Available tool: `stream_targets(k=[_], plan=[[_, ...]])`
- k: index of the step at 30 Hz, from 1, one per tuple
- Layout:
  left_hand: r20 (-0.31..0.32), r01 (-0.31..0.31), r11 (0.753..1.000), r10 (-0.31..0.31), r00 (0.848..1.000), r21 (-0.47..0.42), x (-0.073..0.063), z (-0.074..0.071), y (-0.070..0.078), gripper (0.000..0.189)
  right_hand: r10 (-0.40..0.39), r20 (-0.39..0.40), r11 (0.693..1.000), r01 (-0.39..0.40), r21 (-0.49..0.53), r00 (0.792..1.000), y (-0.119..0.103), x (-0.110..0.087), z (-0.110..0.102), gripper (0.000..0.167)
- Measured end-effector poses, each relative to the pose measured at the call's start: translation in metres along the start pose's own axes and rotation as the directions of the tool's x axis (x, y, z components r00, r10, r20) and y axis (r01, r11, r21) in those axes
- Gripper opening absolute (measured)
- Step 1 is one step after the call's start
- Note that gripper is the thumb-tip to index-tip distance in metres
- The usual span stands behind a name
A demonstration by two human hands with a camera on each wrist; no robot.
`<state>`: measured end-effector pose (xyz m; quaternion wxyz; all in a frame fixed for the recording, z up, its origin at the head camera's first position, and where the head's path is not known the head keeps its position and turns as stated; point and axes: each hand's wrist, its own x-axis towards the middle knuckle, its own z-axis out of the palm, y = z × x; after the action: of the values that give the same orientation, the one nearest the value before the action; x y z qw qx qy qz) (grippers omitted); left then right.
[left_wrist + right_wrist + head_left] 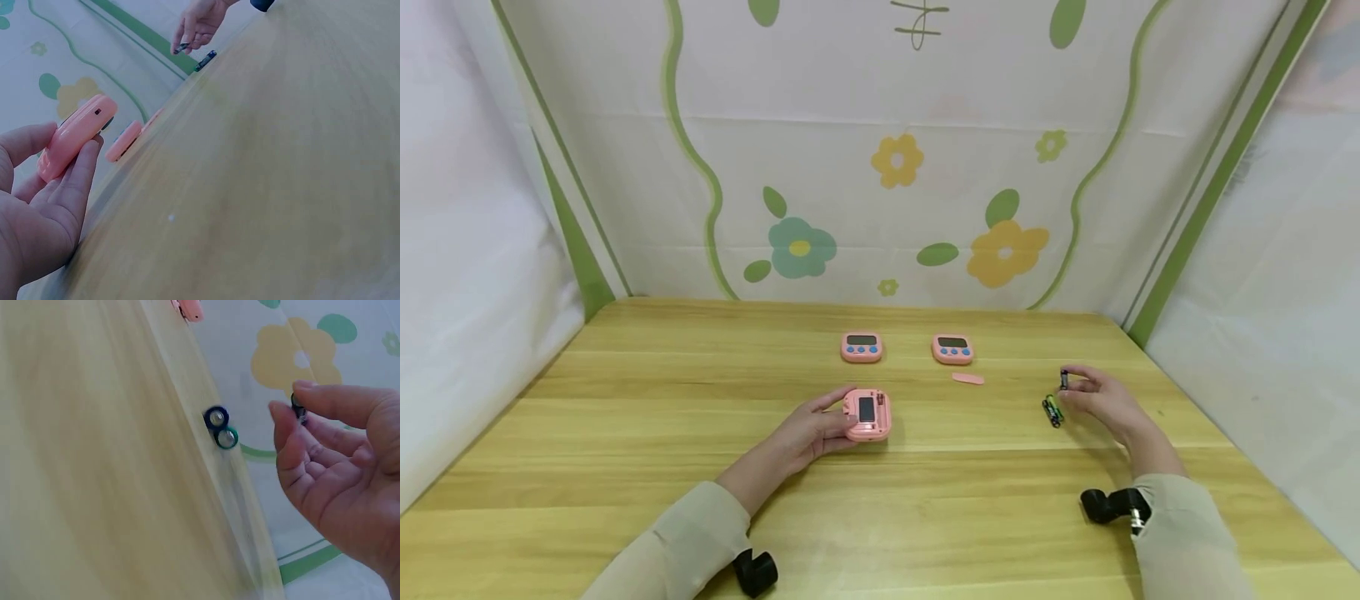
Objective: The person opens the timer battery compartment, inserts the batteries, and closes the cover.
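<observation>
My left hand (811, 433) holds a pink digital timer (883, 415) above the table, its back turned up with the battery slot uncovered. In the left wrist view the thumb and fingers grip the timer (74, 137) by its edges. Over at the right, my right hand (1101, 404) pinches a small dark battery (1063, 379) between thumb and fingertips. In the right wrist view that battery (299, 409) is held end-on, clear of the table. Just below it, several loose batteries (1052, 411), dark and green, lie side by side on the wood.
Two more pink timers stand toward the back of the table, one left (861, 347) and one right (952, 350), screens and blue buttons showing. A pink battery cover (967, 379) lies in front of the right one. A flowered cloth (865, 208) hangs behind the wooden table (625, 400).
</observation>
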<state>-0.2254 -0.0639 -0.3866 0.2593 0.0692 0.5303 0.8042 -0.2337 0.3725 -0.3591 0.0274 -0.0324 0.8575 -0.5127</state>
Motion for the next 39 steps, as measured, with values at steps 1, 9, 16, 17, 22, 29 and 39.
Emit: stream_targets(k=[1, 9, 16, 17, 22, 29, 39], plan=[[0.001, -0.002, 1.000, 0.002, 1.000, 0.000, 0.000, 0.000, 0.000, 0.063, -0.005, 0.000, 1.000, 0.005, 0.019, 1.000, -0.003, 0.002, 0.002, 0.064], [-0.001, -0.004, 1.000, 0.004, 1.000, -0.004, -0.002, 0.000, 0.001, 0.063, -0.072, 0.059, 0.959, 0.053, 0.278, 0.996, -0.018, 0.016, 0.024, 0.062], [0.000, -0.002, 1.000, 0.002, 1.000, -0.002, -0.001, 0.001, 0.001, 0.063, -0.113, 0.088, 0.906, 0.067, 0.418, 0.990, -0.033, 0.026, 0.046, 0.055], [0.001, -0.003, 1.000, 0.003, 1.000, 0.000, -0.001, 0.001, 0.001, 0.063, -0.117, 0.090, 0.896, 0.066, 0.440, 0.989, -0.035, 0.027, 0.049, 0.055], [0.005, -0.002, 1.000, 0.002, 1.000, 0.001, -0.002, 0.001, 0.001, 0.063, -0.147, 0.100, 0.834, 0.069, 0.547, 0.984, -0.044, 0.034, 0.065, 0.055], [0.009, -0.006, 1.000, 0.006, 1.000, 0.001, 0.000, 0.002, 0.001, 0.063, -0.130, 0.124, 0.799, 0.030, 0.601, 0.984, -0.057, 0.040, 0.086, 0.050], [0.010, -0.010, 1.000, 0.010, 1.000, 0.004, 0.000, 0.003, 0.000, 0.062, -0.119, 0.153, 0.799, 0.004, 0.601, 0.981, -0.070, 0.042, 0.114, 0.052]])
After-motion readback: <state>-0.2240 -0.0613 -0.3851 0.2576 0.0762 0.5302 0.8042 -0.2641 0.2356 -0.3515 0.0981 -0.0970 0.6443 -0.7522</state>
